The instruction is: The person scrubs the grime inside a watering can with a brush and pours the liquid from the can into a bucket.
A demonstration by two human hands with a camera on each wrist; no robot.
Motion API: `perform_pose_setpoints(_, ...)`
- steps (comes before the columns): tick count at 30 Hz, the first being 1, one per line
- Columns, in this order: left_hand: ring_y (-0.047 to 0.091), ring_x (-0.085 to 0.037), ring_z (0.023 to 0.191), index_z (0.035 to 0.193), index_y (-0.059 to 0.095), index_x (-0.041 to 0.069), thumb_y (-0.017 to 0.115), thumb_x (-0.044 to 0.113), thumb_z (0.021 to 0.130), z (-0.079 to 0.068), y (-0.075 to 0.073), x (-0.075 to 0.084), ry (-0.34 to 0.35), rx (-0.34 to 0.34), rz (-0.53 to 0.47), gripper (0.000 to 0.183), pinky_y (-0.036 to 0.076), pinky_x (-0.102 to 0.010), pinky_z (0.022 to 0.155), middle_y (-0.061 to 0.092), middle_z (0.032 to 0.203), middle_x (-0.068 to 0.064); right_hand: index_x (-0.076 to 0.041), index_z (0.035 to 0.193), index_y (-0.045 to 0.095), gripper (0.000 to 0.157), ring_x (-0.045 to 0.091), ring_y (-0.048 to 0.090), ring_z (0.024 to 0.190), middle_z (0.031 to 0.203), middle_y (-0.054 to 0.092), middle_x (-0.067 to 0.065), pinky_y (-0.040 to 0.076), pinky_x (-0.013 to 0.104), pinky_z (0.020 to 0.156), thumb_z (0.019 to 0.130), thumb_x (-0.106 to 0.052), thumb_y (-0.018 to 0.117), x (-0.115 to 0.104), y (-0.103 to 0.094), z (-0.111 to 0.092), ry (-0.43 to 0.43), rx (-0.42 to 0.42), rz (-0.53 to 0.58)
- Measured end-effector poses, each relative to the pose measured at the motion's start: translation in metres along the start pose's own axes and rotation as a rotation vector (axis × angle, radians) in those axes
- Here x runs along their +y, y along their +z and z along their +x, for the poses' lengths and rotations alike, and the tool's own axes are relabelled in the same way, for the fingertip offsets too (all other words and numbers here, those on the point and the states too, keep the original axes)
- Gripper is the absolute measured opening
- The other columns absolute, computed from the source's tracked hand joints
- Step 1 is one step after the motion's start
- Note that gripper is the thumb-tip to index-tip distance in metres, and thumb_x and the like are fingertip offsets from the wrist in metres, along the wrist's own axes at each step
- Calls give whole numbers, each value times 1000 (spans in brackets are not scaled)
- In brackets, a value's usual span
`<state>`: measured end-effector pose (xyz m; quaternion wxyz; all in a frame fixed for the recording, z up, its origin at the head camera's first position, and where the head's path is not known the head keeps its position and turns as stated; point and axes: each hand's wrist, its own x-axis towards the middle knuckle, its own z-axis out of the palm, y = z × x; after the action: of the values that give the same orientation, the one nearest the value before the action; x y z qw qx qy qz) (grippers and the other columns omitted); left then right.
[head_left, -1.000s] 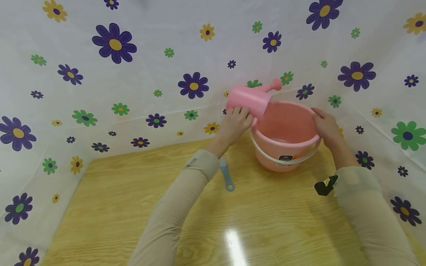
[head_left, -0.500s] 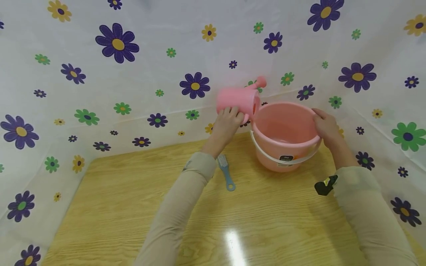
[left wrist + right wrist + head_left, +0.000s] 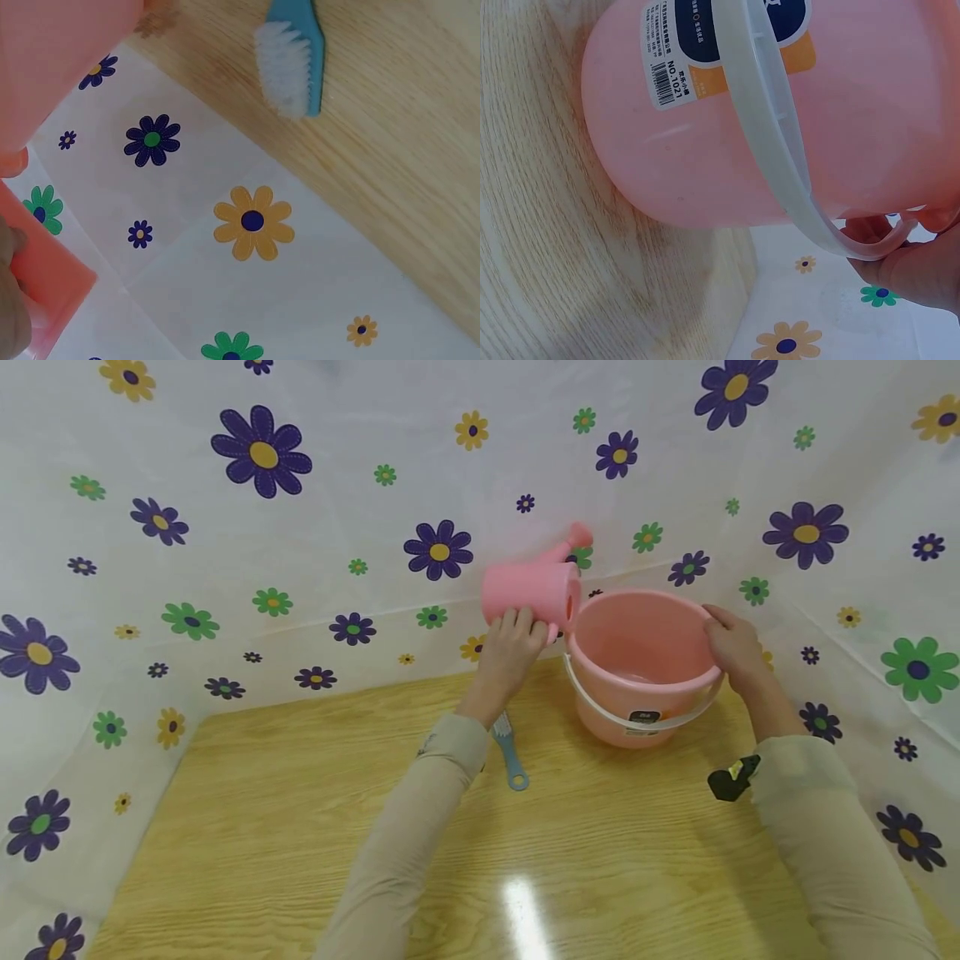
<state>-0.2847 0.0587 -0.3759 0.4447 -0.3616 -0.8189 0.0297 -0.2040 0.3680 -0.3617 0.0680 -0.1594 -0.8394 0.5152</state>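
Note:
A pink watering can [image 3: 525,591] lies tipped on its side in the air, its open top facing the pink bucket [image 3: 645,693] and its spout pointing up to the right. My left hand [image 3: 512,647] grips it by the handle, whose end shows beside the fingers. The can's mouth is at the bucket's left rim; whether they touch I cannot tell. On the bucket's right side my right hand [image 3: 737,647] holds the rim, with the thumb near the white bail handle [image 3: 780,150] in the right wrist view. The bucket stands upright on the table.
A blue brush [image 3: 512,760] with white bristles lies on the wooden table [image 3: 300,827] below the left wrist. Behind and on both sides hangs a white flowered cloth [image 3: 337,527]. A black device [image 3: 733,778] is attached at the right cuff.
The watering can has moved left, from over the bucket's rim to just outside it, and its spout has tilted further up. My right hand and the bucket have stayed in place.

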Motion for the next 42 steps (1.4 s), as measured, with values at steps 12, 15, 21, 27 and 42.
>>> perform_pose_setpoints(12,55,-24,77,84,65,11,65,9,93,-18,7,8,-115,-20,-76,9,46,-32,63,57,86,-7,-11,158,17,58,44,23,146,161,18,22,26,57,115,106,-37,21,-3,-2,-3,18,-8,-18)
perform_pose_setpoints(15,55,-25,76,84,66,10,67,4,89,-24,5,9,-165,6,-138,8,47,-32,65,56,85,-8,-10,158,17,58,44,22,146,161,17,22,25,56,115,107,-37,21,-3,0,-3,13,-9,-15)
perform_pose_setpoints(21,53,-24,72,82,65,8,71,2,88,-34,3,11,-196,55,-183,10,47,-31,66,55,81,-7,-9,157,18,58,44,20,147,161,17,22,24,57,116,106,-36,21,-3,1,-1,-4,3,-22)
perform_pose_setpoints(27,51,-24,71,78,62,6,69,7,90,-46,-3,15,-290,91,-309,14,45,-31,63,53,79,-8,-12,158,14,59,42,16,148,163,13,20,23,56,117,106,-39,21,0,0,0,28,-5,2)
perform_pose_setpoints(42,52,-25,79,84,62,0,67,-2,90,-75,-35,3,-586,138,-638,9,51,-31,73,54,86,-12,-14,157,18,67,31,8,152,165,11,9,18,49,120,103,-52,29,1,-5,-3,0,69,93)
